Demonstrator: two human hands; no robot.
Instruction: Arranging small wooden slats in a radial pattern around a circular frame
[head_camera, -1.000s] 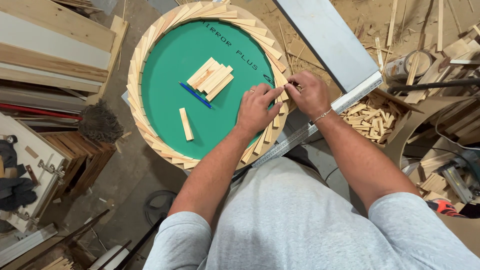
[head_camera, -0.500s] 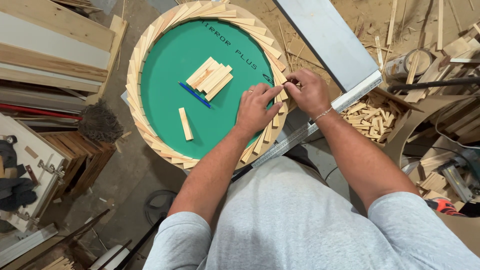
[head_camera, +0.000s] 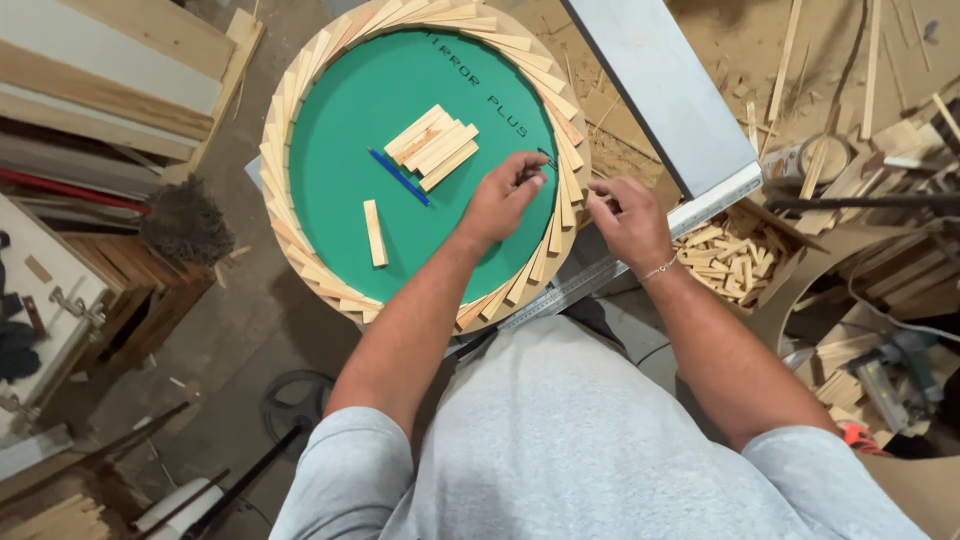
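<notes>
A round green panel (head_camera: 340, 190) lies flat, ringed by a rim of overlapping wooden slats (head_camera: 560, 150). My left hand (head_camera: 503, 197) hovers over the panel's right side, its fingertips pinched near the rim slats; what it holds is too small to tell. Just outside the rim, my right hand (head_camera: 625, 215) has its fingers curled inward, and whether it holds anything is unclear. A small stack of wooden slats (head_camera: 432, 146), a blue pencil (head_camera: 398, 176) and one loose slat (head_camera: 374, 233) rest on the green surface.
A box of short wooden pieces (head_camera: 725, 255) stands to the right of my right hand. A metal ruler (head_camera: 620, 262) and a grey board (head_camera: 660, 90) lie beside the panel. Wood scraps, a tape roll (head_camera: 815, 157), a brush (head_camera: 185, 222) and planks (head_camera: 110, 90) surround the work area.
My two hands were together at the rim's right edge. The left has moved inward over the green panel, and the right has drawn back off the rim.
</notes>
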